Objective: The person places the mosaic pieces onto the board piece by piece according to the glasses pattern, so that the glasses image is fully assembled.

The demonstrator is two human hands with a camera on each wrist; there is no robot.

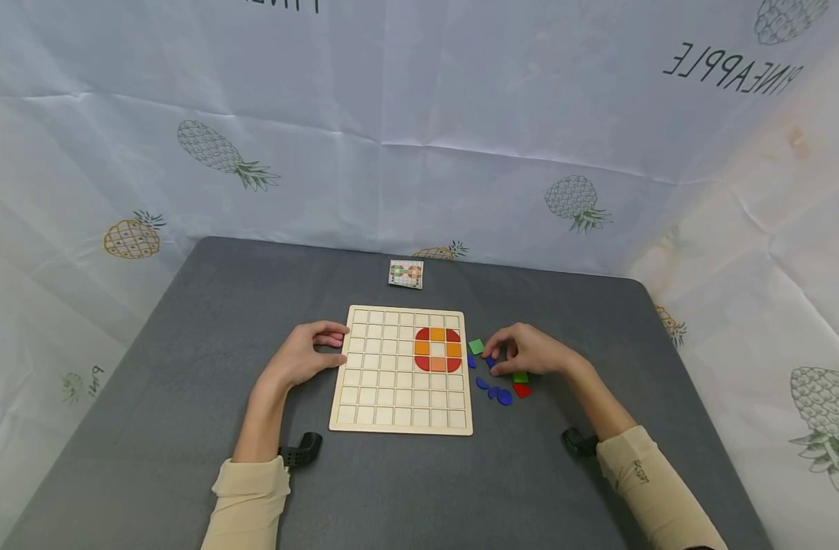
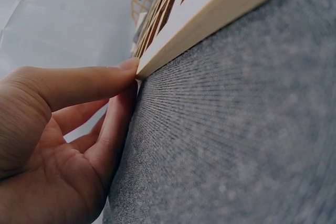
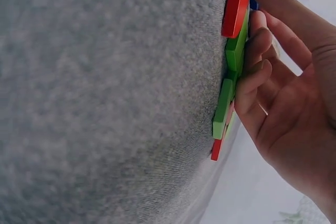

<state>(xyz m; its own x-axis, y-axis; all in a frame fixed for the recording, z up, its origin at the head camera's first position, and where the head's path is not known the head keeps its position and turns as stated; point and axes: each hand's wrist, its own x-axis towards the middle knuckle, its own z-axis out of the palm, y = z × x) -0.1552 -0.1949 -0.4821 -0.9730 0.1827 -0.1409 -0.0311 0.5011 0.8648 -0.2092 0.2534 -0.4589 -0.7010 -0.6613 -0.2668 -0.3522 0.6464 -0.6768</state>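
My left hand (image 1: 301, 356) holds the left edge of a pale wooden grid board (image 1: 385, 380), thumb and fingertips right at the rim. In the left wrist view the thumb tip rests on the board's edge (image 2: 178, 43). Red, orange and salmon tiles form a ring (image 1: 422, 347) in the board's upper right cells. Beyond the board's right side, my right hand (image 1: 535, 353) pinches a small blue tile (image 1: 490, 361) between thumb and index finger. Its other fingers curl near green tiles (image 3: 223, 109) and a red tile (image 3: 234, 8) lying on the table.
Several blue tiles (image 1: 504, 397) and a light green square (image 1: 477, 347) lie along the board's right edge. A small patterned card (image 1: 406, 273) sits behind the board. The grey table (image 1: 406, 489) meets a pineapple-print curtain (image 1: 461, 183) at the back.
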